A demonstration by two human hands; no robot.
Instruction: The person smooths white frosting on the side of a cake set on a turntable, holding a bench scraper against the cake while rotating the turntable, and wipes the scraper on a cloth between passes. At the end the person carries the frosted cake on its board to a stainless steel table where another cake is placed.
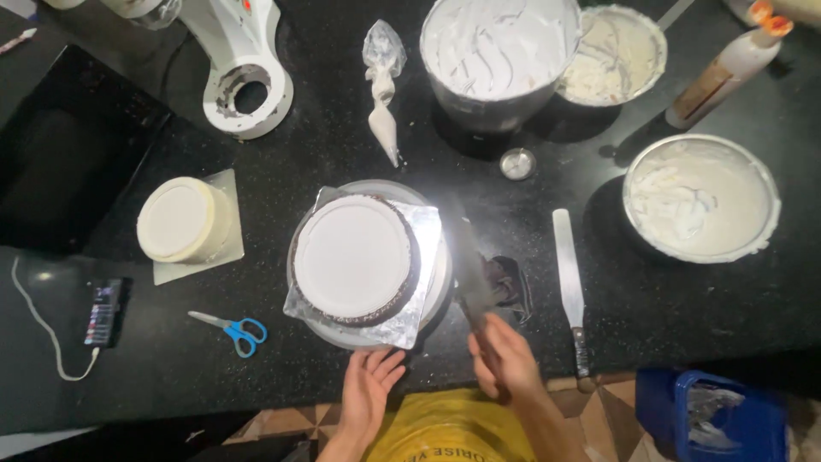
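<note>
A round dark cake [355, 259] with a smooth white top sits on a square silver board [419, 299] atop a white turntable [440, 282] in the middle of the black counter. My left hand [369, 389] rests open at the turntable's near edge, fingers spread, holding nothing. My right hand [505, 355] grips the handle of a long knife [466, 257], whose blade points away from me and lies just right of the cake.
A small white frosted cake [182, 220] on a board stands left. Blue-handled scissors [231, 328], a phone [104, 310], a stand mixer base [244, 73], a piping bag [383, 85], three bowls of cream [499, 51] [614, 56] [699, 198], an offset spatula [569, 278] and a bottle [725, 73] surround it.
</note>
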